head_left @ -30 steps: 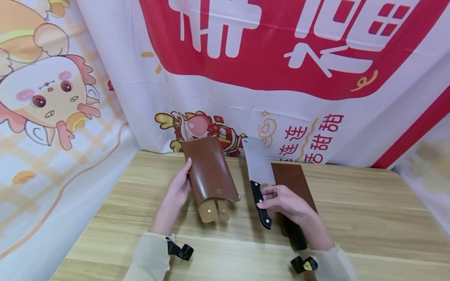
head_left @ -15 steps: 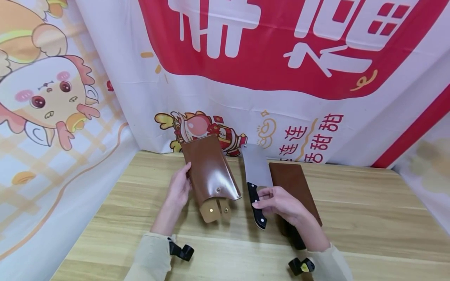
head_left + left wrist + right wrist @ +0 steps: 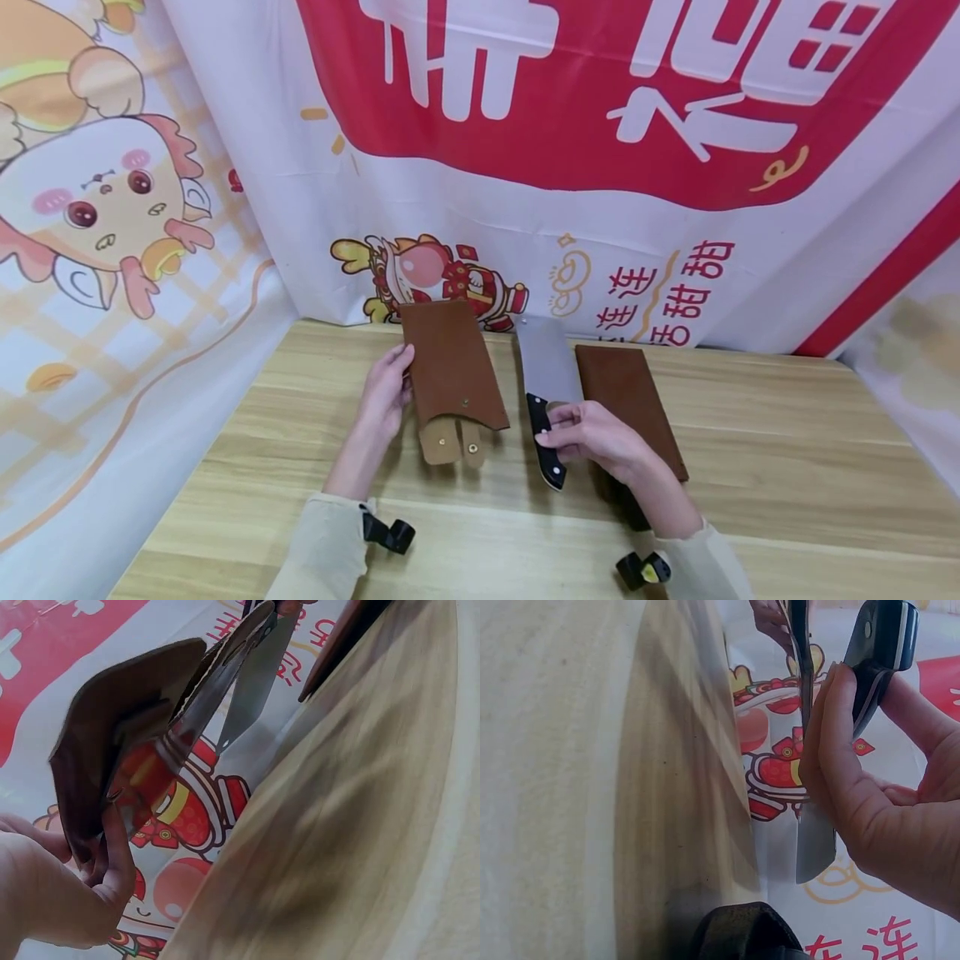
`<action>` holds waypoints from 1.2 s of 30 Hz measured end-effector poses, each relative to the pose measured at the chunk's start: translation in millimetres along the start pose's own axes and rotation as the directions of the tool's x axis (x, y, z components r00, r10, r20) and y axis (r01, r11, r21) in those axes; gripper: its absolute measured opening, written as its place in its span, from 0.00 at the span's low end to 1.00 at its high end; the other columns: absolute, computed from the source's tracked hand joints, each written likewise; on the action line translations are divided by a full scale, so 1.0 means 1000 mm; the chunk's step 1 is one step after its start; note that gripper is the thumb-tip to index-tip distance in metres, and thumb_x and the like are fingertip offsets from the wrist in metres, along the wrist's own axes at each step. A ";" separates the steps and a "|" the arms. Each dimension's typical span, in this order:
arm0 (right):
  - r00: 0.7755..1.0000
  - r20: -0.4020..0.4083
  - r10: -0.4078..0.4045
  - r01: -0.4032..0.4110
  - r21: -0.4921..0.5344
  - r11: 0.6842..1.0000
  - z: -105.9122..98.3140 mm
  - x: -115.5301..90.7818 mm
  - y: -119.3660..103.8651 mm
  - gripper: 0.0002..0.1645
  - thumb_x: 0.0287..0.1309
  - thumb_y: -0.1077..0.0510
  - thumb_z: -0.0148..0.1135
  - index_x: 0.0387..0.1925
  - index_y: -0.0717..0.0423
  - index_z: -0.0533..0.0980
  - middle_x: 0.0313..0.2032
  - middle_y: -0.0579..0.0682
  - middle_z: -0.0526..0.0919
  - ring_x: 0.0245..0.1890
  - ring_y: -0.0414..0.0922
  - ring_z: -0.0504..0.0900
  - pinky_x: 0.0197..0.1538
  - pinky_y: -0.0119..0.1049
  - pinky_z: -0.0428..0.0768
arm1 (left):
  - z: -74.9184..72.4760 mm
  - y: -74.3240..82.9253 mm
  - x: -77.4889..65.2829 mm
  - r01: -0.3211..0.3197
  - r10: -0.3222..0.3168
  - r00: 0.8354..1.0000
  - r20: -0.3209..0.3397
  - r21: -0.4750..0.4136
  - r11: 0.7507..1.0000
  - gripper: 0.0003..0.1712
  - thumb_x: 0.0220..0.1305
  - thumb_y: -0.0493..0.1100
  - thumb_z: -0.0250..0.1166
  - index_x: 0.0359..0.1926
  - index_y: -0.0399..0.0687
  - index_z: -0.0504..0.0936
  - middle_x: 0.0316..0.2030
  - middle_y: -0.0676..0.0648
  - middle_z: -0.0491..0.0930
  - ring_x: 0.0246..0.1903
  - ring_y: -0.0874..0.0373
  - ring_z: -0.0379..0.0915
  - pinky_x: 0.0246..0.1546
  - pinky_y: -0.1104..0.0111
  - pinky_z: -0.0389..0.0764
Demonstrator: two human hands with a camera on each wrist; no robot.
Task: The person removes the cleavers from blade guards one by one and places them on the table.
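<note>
My left hand [image 3: 386, 392] pinches the left edge of a brown leather knife sheath [image 3: 453, 358] and holds it above the table. The sheath's mouth points toward me, with two tan snap tabs [image 3: 441, 440] hanging from it. In the left wrist view, the sheath [image 3: 112, 727] is seen into its dark mouth. My right hand [image 3: 600, 437] holds a cleaver [image 3: 550, 358] by its black riveted handle, blade pointing away from me, just right of the sheath and apart from it. The right wrist view shows fingers and thumb around the handle [image 3: 881, 645].
A second brown leather sheath [image 3: 630, 392] lies on the wooden table [image 3: 787, 467] at the right. A black handle [image 3: 633, 510] sticks out of its near end, partly hidden under my right forearm. A printed cloth [image 3: 450, 208] hangs behind the table.
The held sheath has tilted and shifted slightly, so the glare on its face is gone. The cleaver has come a little toward me and left. Both grips are unchanged.
</note>
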State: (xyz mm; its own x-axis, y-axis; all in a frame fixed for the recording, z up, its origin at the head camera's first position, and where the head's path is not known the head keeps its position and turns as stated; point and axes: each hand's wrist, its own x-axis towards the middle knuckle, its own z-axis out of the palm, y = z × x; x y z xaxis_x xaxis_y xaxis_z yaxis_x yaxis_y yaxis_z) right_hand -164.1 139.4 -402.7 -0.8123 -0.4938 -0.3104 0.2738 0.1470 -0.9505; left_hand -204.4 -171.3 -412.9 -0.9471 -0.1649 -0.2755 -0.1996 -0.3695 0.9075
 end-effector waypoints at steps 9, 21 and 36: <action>1.000 0.006 0.019 -0.019 0.005 1.000 0.007 0.002 0.007 0.25 0.61 0.64 0.70 0.23 0.54 0.61 0.21 0.44 0.62 0.23 0.38 0.65 0.30 0.30 0.73 | -0.006 -0.011 0.009 0.074 -0.074 0.997 0.001 0.015 0.997 0.12 0.79 0.46 0.59 0.56 0.45 0.77 0.28 0.58 0.80 0.23 0.66 0.72 0.23 0.77 0.73; 0.996 -0.062 0.065 -0.066 -0.013 0.998 0.024 0.010 0.015 0.41 0.59 0.65 0.70 0.65 0.82 0.62 0.52 0.59 0.74 0.36 0.38 0.84 0.41 0.34 0.86 | -0.012 -0.025 0.018 0.114 -0.119 0.990 0.070 0.071 0.991 0.19 0.80 0.46 0.58 0.64 0.43 0.74 0.31 0.57 0.84 0.28 0.64 0.78 0.30 0.73 0.78; 0.997 -0.034 0.062 -0.061 0.032 0.998 0.029 0.015 0.021 0.14 0.62 0.65 0.69 0.36 0.60 0.69 0.31 0.46 0.71 0.28 0.37 0.77 0.33 0.30 0.83 | -0.016 -0.033 0.021 0.117 -0.127 0.990 0.064 0.146 0.982 0.26 0.80 0.47 0.57 0.70 0.39 0.70 0.28 0.58 0.80 0.23 0.66 0.73 0.24 0.75 0.75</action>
State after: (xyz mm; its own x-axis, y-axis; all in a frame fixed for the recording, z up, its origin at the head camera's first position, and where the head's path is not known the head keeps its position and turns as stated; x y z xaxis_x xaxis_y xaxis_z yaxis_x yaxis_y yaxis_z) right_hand -155.6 110.7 -426.9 -0.8108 -0.4543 -0.3690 0.3390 0.1495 -0.9288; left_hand -213.4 -177.4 -453.9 -0.9280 -0.0579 -0.3681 -0.3437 -0.2487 0.9055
